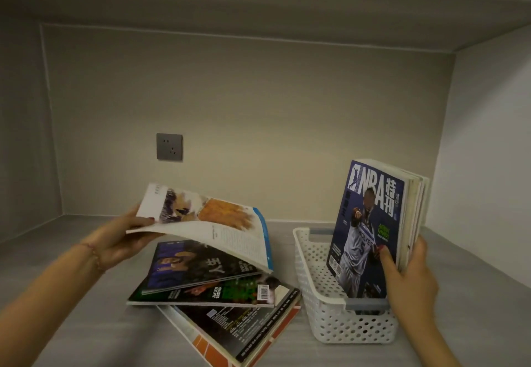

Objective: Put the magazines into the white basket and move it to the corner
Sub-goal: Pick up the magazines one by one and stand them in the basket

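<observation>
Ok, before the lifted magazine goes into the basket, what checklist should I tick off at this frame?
1. Left hand has a firm hold on the lifted magazine: ok, thumb on top, though the far end sags.
2. Right hand steadies the upright magazines in the white basket: ok.
3. Free room in the basket left of the upright magazines: ok.
4. Lifted magazine clear of the stack: cannot tell.
5. All magazines in the basket: not ok, at least three lie on the shelf.
6. Basket in the corner: not ok.
</observation>
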